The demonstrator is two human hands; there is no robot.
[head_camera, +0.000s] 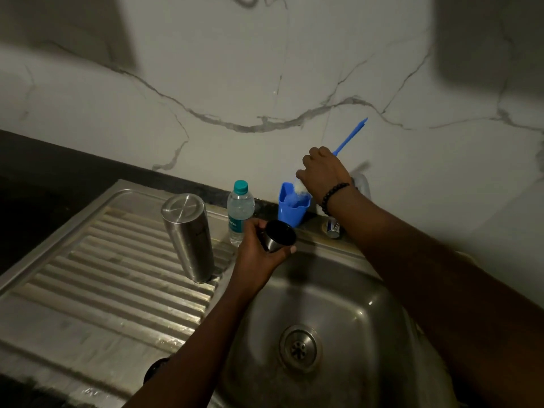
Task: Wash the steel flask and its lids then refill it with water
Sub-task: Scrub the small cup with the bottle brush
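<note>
Head view over a steel sink (347, 290) and its ribbed drainboard (112, 278). The steel flask (188, 237) stands upside down on the drainboard, base uppermost, left of the basin and apart from both hands. The left hand (259, 248) curls round a small steel cup-shaped lid (278, 236) with a dark inside, held at the basin's near-left rim with its mouth turned up and toward us. The right hand (322, 172) grips a blue bottle brush (350, 135) by its stem; the white and blue brush head sits in the mouth of a blue plastic cup (293, 206) at the back ledge. A capped clear water bottle (240, 212) stands just beside the flask, between it and the blue cup. The tap (360, 179) behind the right wrist is blurred, and we see no water running.

We judge the work to be in its washing phase: the flask's inverted stance suggests it may be draining, though we cannot tell whether it is clean. The lid in hand appears about to be scrubbed. Any second lid is not visible to us. Rinsing, reassembly and refilling appear to remain.
</note>
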